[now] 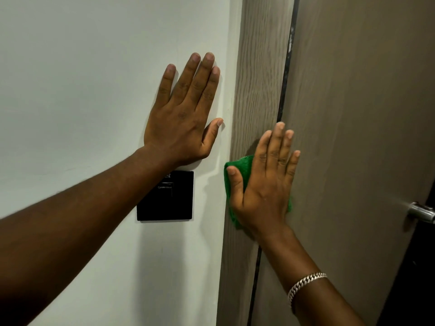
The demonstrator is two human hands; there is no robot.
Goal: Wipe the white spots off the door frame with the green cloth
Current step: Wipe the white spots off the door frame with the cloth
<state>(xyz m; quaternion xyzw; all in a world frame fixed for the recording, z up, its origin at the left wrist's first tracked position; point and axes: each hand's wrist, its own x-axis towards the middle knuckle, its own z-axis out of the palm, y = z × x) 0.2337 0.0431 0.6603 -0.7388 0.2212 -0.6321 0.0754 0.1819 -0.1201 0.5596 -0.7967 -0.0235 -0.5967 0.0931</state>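
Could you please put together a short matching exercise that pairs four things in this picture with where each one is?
Things:
1. green cloth
2. left hand
3. square black wall panel
4. silver metal door handle

Places:
A. flat on the white wall, fingers spread
B. at the right edge of the view, on the brown door
C. pressed against the wood-grain door frame under the right hand
D. on the wall, just below the left wrist

Pairs: 1-C, 2-A, 3-D, 4-B
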